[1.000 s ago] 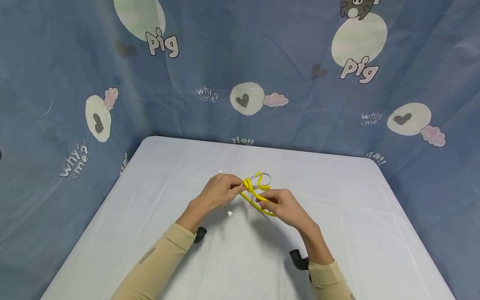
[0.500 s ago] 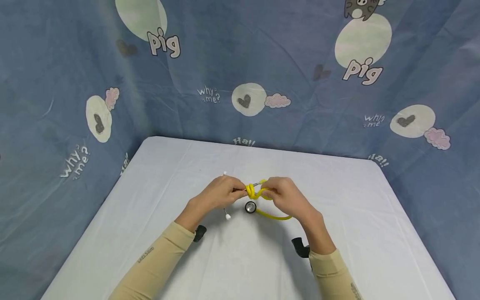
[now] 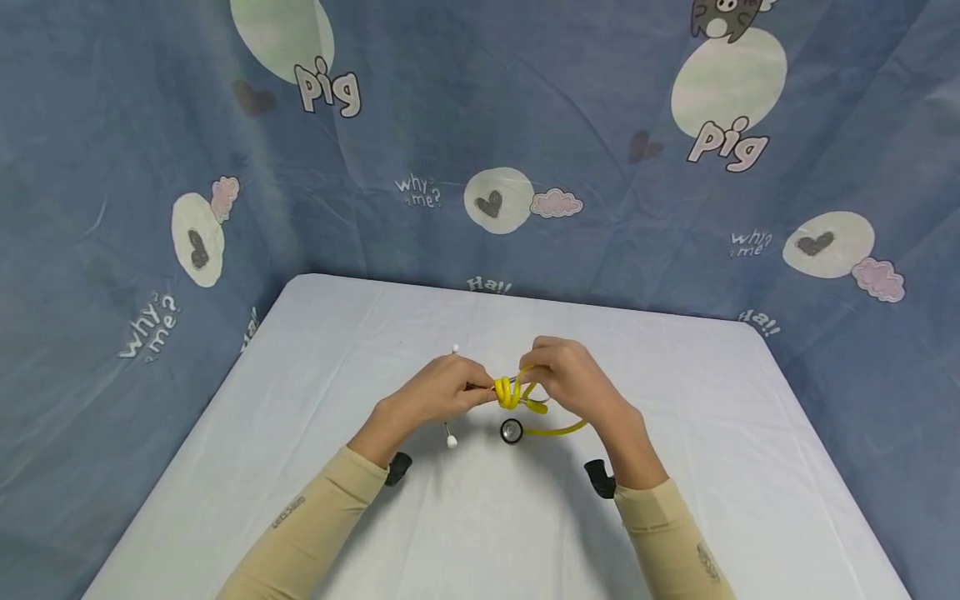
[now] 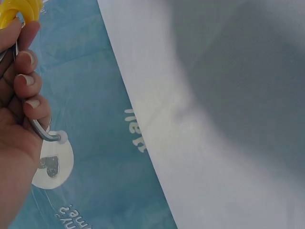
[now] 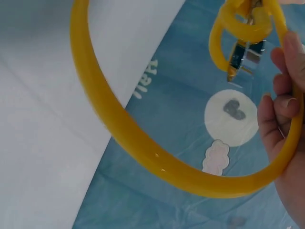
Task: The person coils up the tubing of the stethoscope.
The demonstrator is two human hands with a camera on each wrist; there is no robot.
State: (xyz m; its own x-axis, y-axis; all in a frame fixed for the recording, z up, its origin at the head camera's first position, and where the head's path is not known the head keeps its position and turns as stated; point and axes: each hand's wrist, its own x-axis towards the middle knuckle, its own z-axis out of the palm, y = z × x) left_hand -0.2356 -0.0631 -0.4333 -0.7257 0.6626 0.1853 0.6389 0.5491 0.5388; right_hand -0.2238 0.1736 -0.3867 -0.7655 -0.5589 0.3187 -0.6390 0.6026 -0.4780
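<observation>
I held the stethoscope point(image 3: 507, 392) up between my two hands over the middle of the white table point(image 3: 360, 350). My left hand point(image 3: 438, 390), at nine o'clock from the yellow coil, pinched the metal ear tubes point(image 4: 41, 131) between thumb and forefinger, my other fingers curled in beneath. Its white ear tips stuck out past that hand, one point(image 3: 455, 348) toward one o'clock, the other point(image 3: 452, 442) toward six. My right hand point(image 3: 573, 379), at two o'clock from the coil, pinched the yellow tubing point(image 5: 159, 164) between thumb and fingers. In the right wrist view that tubing curved from eleven o'clock through five and into my palm at three. The chest piece point(image 3: 512, 431) was at six o'clock from the coil; whether it touched the table, I couldn't tell. The patterned blue backdrop point(image 3: 420, 100) stood at twelve.
</observation>
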